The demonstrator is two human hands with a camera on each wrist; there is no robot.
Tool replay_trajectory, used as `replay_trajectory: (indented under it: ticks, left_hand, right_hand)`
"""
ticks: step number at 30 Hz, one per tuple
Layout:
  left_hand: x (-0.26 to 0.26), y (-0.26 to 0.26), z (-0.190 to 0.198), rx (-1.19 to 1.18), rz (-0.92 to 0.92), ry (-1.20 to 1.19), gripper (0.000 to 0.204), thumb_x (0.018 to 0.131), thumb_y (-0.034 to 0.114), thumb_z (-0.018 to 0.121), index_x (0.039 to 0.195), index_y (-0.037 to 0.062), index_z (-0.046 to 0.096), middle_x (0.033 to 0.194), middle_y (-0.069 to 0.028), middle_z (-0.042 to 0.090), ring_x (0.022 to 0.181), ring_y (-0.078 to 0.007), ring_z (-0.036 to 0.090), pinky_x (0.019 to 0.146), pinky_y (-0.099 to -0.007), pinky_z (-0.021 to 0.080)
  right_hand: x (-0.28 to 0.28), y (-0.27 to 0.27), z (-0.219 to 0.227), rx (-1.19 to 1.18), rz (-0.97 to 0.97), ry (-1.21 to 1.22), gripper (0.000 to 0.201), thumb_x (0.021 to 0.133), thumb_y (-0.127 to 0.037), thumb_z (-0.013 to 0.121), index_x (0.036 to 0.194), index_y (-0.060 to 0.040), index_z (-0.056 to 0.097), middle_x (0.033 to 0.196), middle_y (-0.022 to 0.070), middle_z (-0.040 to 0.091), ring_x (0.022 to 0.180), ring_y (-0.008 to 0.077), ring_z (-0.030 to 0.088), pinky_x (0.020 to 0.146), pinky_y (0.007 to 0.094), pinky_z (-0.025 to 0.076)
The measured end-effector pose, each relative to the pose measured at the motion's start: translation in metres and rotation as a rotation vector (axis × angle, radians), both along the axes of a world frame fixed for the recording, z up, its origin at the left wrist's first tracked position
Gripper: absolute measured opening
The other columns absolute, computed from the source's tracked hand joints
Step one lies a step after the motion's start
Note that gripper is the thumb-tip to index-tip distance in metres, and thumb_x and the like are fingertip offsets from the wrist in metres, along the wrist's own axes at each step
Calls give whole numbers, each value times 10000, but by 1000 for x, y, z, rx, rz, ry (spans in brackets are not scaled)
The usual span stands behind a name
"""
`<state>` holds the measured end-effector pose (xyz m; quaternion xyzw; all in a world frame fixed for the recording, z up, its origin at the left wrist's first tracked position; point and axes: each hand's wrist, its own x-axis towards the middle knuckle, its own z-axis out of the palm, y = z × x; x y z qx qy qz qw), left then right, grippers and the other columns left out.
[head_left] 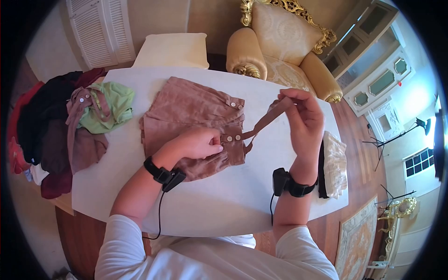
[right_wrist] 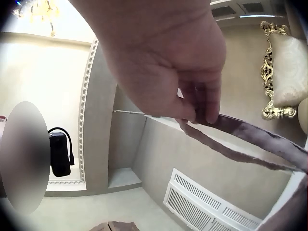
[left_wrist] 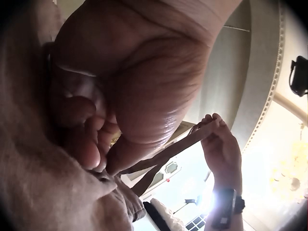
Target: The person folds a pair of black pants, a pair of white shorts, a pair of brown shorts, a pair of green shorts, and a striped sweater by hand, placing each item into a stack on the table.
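Brown shorts (head_left: 186,107) with white buttons at the waistband lie spread on the white table (head_left: 261,205), legs to the left. My left hand (head_left: 201,143) is on their near side by the buttons, its curled fingers gripping the cloth, as the left wrist view also shows. Raised off the table at the right, my right hand (head_left: 305,114) pinches the end of the shorts' straps (head_left: 268,119) between thumb and fingers. The straps stretch from the waistband up to it. In the right wrist view, two strands of strap (right_wrist: 255,139) run from the fingertips.
A heap of dark and red clothes (head_left: 46,121) sits at the table's left end, with a green garment (head_left: 116,105) and another brown one (head_left: 86,149) on it. White and black folded cloth (head_left: 333,165) lies at the right edge. A gold armchair (head_left: 284,46) stands beyond.
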<state>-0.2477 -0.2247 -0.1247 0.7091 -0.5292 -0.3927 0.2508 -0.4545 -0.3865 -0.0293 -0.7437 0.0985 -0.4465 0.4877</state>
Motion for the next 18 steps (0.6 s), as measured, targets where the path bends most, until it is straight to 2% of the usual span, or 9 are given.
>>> replay_trajectory:
  ticks: [3, 7, 8, 11, 12, 15, 18]
  left_hand:
    - [-1, -2, -5, -389, 35, 99, 300, 923, 265, 808, 1089, 65, 659, 903, -18, 690, 794, -95, 653, 705, -307, 533]
    - [-15, 2, 18, -484, 56, 316, 372, 902, 195, 833, 1184, 61, 630, 935, 12, 641, 799, -61, 611, 694, -275, 522]
    - [-17, 5, 27, -507, 34, 360, 381, 900, 184, 835, 1195, 60, 627, 927, 15, 635, 789, -58, 607, 683, -264, 517]
    - [-13, 4, 23, -509, 63, 538, 441, 905, 215, 843, 1241, 50, 611, 891, 22, 651, 761, -68, 611, 661, -254, 511]
    - [-10, 2, 21, -497, 88, 605, 467, 908, 236, 846, 1259, 45, 605, 876, 25, 663, 752, -75, 616, 656, -254, 511]
    - [16, 6, 23, -262, 43, 548, 315, 966, 255, 783, 1195, 88, 645, 921, 15, 652, 723, -62, 599, 600, -217, 480]
    - [36, 8, 17, -173, 92, 628, 302, 991, 314, 755, 1181, 102, 654, 903, 16, 660, 735, -71, 623, 598, -222, 493]
  right_hand:
    - [12, 15, -3, -27, 65, 21, 208, 997, 111, 564, 1173, 39, 647, 1062, 97, 717, 942, 133, 693, 899, 278, 549]
    - [29, 35, -18, -30, 99, 78, 230, 977, 113, 578, 1183, 33, 643, 1089, 104, 717, 976, 159, 715, 905, 301, 572]
    - [29, 44, -13, 78, 199, 148, 247, 971, 113, 575, 1192, 28, 647, 1105, 113, 718, 1021, 169, 715, 912, 306, 572]
    - [33, 59, -9, 67, 285, 254, 271, 969, 119, 552, 1203, 25, 650, 1113, 107, 720, 1047, 173, 712, 904, 311, 575]
    - [34, 56, -11, 33, 244, 264, 294, 962, 125, 530, 1207, 19, 654, 1120, 103, 725, 1059, 185, 714, 905, 323, 577]
    - [34, 36, -20, -99, 132, 157, 307, 950, 131, 529, 1200, 11, 661, 1125, 103, 728, 1055, 199, 725, 895, 335, 579]
    - [28, 26, -17, -239, 18, 268, 315, 925, 118, 555, 1195, 1, 667, 1061, 134, 731, 1002, 248, 737, 885, 349, 574]
